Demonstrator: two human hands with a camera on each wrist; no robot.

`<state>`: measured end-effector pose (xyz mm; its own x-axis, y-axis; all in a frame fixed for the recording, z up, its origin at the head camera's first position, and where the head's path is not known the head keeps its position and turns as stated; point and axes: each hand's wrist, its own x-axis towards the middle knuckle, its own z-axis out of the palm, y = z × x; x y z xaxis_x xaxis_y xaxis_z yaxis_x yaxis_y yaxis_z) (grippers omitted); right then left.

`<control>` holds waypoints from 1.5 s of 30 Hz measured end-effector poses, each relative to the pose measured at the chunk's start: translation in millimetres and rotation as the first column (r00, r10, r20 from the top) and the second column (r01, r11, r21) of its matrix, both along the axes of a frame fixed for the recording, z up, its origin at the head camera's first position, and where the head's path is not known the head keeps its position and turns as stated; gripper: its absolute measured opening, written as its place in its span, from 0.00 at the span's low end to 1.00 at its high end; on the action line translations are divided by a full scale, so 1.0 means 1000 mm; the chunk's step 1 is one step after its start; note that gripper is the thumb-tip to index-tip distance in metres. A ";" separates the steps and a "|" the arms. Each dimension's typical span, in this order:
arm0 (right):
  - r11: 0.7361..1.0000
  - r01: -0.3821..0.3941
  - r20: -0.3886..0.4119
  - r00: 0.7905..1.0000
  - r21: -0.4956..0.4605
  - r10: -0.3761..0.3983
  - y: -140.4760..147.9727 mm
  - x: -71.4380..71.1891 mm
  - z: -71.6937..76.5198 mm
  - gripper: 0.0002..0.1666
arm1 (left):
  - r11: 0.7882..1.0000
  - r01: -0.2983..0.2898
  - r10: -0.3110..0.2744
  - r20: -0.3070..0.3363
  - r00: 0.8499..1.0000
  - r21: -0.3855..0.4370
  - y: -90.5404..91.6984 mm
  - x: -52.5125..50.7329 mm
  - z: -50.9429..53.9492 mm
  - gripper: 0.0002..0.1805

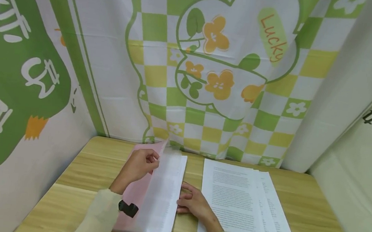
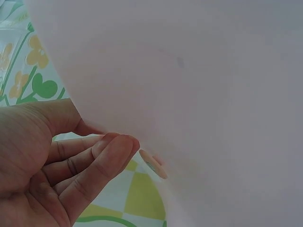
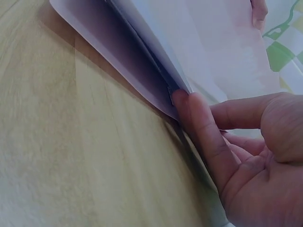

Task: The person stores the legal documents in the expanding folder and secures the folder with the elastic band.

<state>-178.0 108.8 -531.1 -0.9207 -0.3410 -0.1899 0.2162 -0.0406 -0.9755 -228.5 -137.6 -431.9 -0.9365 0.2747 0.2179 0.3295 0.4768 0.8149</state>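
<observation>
While pink folder [image 1: 135, 200] is lying open on desk [image 1: 76, 172], left hand [image 1: 141, 164] is pinching edge of raised cover [image 2: 189, 118], fingers lying close together. Right hand [image 1: 197, 206] is touching right-hand edge of white pages [image 1: 167, 189] inside folder, fingertips resting near back cover [image 3: 118, 66]; whether these fingers are pinching pages, cannot tell. Loose printed sheets [image 1: 231, 202] are overlapping on desk, right of folder. Green-and-yellow checked cloth [image 1: 202, 119] is hanging behind desk.

The right hand [image 1: 198, 205] bars the gap between folder [image 1: 141, 190] and papers [image 1: 232, 199], clearance beneath it unclear.
</observation>
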 end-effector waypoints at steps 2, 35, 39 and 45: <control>1.000 -0.005 -0.004 1.000 -0.010 0.005 -0.001 0.000 -0.001 0.40 | 1.000 0.000 0.000 -0.005 1.000 -0.004 0.000 0.000 0.000 0.06; 0.999 -0.025 0.026 0.999 -0.028 0.026 -0.013 -0.003 0.002 0.46 | 1.000 0.015 -0.015 -0.014 1.000 -0.012 0.002 0.002 0.001 0.05; 0.999 -0.033 0.026 0.999 -0.019 0.034 -0.013 -0.005 0.002 0.45 | 1.000 0.009 -0.009 -0.011 1.000 -0.013 0.003 0.003 0.002 0.05; 0.997 -0.064 0.049 0.997 -0.046 0.066 -0.014 -0.008 0.001 0.45 | 1.000 0.007 -0.007 -0.007 1.000 -0.022 0.003 0.004 0.002 0.06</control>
